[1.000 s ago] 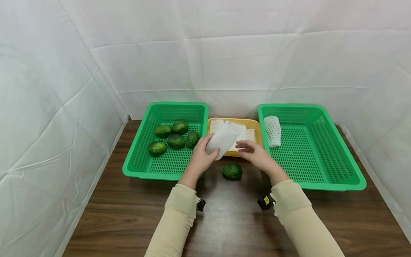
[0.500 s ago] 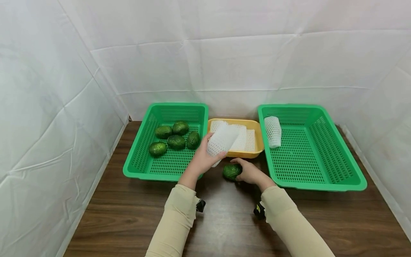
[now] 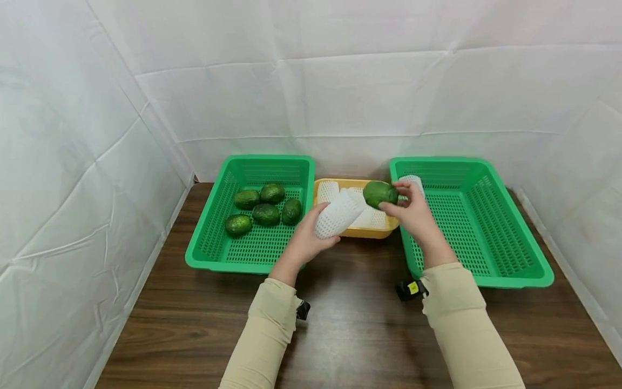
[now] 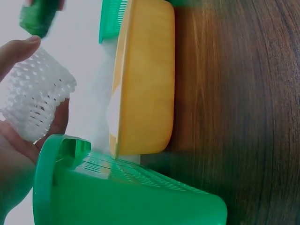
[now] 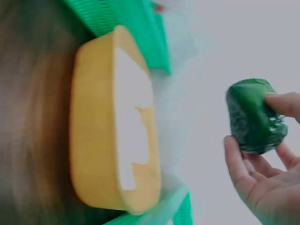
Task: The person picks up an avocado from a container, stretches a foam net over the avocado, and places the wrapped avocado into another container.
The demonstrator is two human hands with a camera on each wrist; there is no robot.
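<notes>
My left hand (image 3: 307,237) grips a white foam net sleeve (image 3: 338,214), fingers and thumb curled round its lower end, its upper end pointing toward the right hand. In the left wrist view the net sleeve (image 4: 37,93) bulges round between thumb and fingers. With fingertips and thumb, my right hand (image 3: 413,213) holds a dark green, wrinkled avocado (image 3: 379,194) in the air over the yellow tray, just right of the sleeve's upper end. The right wrist view shows that avocado (image 5: 255,117) pinched with its far end free.
A green basket (image 3: 204,254) with several avocados stands at left. Behind the hands is a yellow tray (image 3: 371,233) of flat white net sleeves. Another green basket (image 3: 510,282) at right holds one white netted item (image 3: 412,179), partly behind the right hand. White cloth hangs around the table.
The right hand has come down to the avocado on the table, taken hold of it and lifted it up beside the net sleeve. The left hand has stayed nearly in place with the sleeve.
</notes>
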